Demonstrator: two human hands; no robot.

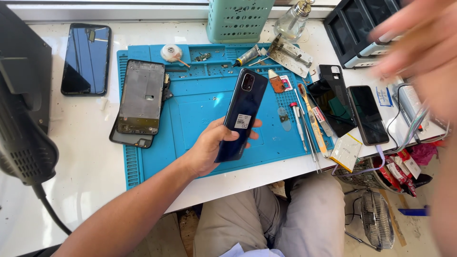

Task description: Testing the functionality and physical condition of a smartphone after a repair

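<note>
Item: dark blue glossy smartphone (239, 116), back cover on, camera side up, enclosed by the left hand (209, 147) grip above the blue silicone repair mat (200, 107). Unopened as seen. Right hand (421, 47): blurred, raised; grip indeterminable. Metal tweezers (304, 133) lie right of grip.

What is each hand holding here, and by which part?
The left hand grips a dark blue phone by its lower half, back side up. The right hand is raised and blurred; no held thing can be made out.
</note>
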